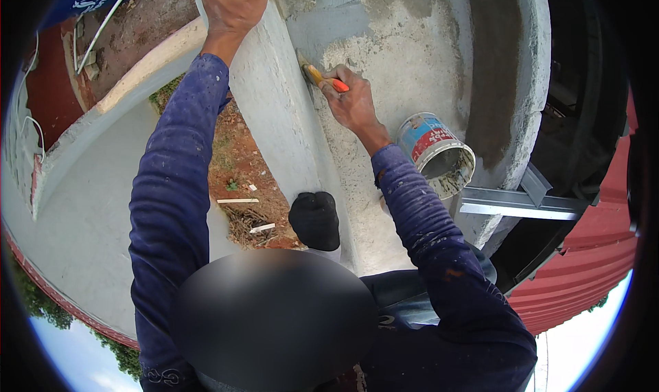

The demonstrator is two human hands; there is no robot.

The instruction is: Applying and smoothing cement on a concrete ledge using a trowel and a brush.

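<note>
My right hand (pixel 353 102) is closed round the orange and yellow handle of a paintbrush (pixel 314 74). Its bristles meet the inner corner where the pale wall (pixel 278 110) rises from a rough concrete surface (pixel 391 55). Darker grey, wet-looking patches lie on that surface near the brush. At the upper edge of the view, my left hand (pixel 235 4) rests on the top of the same wall, its fingers cut off by the picture's edge. Close to my right forearm a paint bucket (pixel 446 145) leans over, with grey residue around its mouth.
A black rounded thing (pixel 314 220) sits at the wall's near end. Metal channel pieces (pixel 522 203) jut out by the right curved rim (pixel 535 69), with red corrugated roofing (pixel 583 255) beyond. Left of the wall, reddish ground (pixel 250 165) with sticks lies lower down.
</note>
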